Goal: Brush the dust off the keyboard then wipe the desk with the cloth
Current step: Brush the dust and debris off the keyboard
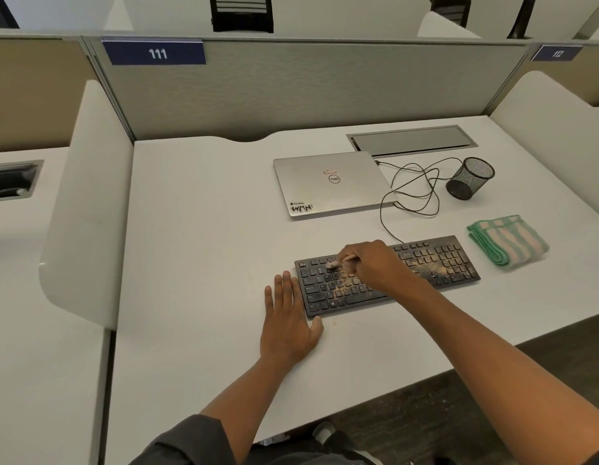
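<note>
Head view: your right hand (375, 263) grips the brush (338, 261) over the dusty keyboard (435, 263) at centre; left hand (286, 317) lies flat, steadying its 9 o'clock end. Brushing underway: sweep toward 3 o'clock next. Cloth (507, 243) waits there.

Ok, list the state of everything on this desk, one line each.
keyboard: dusty, flat on the desk.
brush: gripped by the right hand, bristles on the keys.
left hand: flat on the desk, beside the keyboard.
cloth: folded, untouched.
laptop: closed, cable attached.
mesh cup: upright.
</note>
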A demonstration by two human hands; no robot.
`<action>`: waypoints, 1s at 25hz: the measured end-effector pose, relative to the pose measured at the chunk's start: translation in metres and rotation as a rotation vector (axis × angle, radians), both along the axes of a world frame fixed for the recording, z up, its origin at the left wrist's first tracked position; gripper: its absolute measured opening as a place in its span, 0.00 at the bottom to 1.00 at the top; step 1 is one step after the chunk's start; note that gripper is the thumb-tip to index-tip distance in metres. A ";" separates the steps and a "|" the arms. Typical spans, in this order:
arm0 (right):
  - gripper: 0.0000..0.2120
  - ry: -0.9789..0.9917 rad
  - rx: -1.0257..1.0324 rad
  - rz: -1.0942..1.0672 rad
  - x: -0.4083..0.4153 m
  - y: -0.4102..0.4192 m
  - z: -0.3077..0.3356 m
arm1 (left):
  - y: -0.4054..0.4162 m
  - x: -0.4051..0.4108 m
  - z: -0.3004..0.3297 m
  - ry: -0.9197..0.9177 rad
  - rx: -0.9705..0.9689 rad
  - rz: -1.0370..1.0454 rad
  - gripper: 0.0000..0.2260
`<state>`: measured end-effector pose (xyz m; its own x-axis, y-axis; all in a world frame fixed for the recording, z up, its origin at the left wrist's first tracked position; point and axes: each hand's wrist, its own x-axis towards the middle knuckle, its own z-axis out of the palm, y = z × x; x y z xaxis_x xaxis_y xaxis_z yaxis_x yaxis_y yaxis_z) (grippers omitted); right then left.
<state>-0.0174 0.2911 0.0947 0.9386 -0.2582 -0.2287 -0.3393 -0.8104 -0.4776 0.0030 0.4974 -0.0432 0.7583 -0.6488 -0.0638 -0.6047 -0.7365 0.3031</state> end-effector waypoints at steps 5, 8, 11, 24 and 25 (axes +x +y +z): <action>0.08 -0.239 -0.037 -0.050 -0.014 0.019 -0.012 | 0.000 0.000 0.000 0.000 -0.001 0.000 0.41; 0.11 -0.300 -0.094 -0.130 -0.017 0.026 -0.023 | 0.001 0.000 -0.002 0.004 -0.004 -0.004 0.41; 0.12 -0.319 -0.116 -0.245 -0.025 0.015 -0.026 | 0.000 0.001 -0.003 -0.009 -0.016 0.000 0.41; 0.07 -0.392 -0.013 -0.260 -0.031 0.010 -0.031 | 0.000 0.001 -0.002 -0.002 0.030 -0.008 0.41; 0.07 -0.392 -0.005 -0.234 -0.029 0.009 -0.029 | 0.000 0.001 -0.002 0.001 0.030 -0.007 0.41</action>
<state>-0.0464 0.3002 0.0660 0.8706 -0.4736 0.1336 -0.3080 -0.7362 -0.6026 0.0035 0.4973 -0.0450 0.7538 -0.6517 -0.0843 -0.6094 -0.7413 0.2811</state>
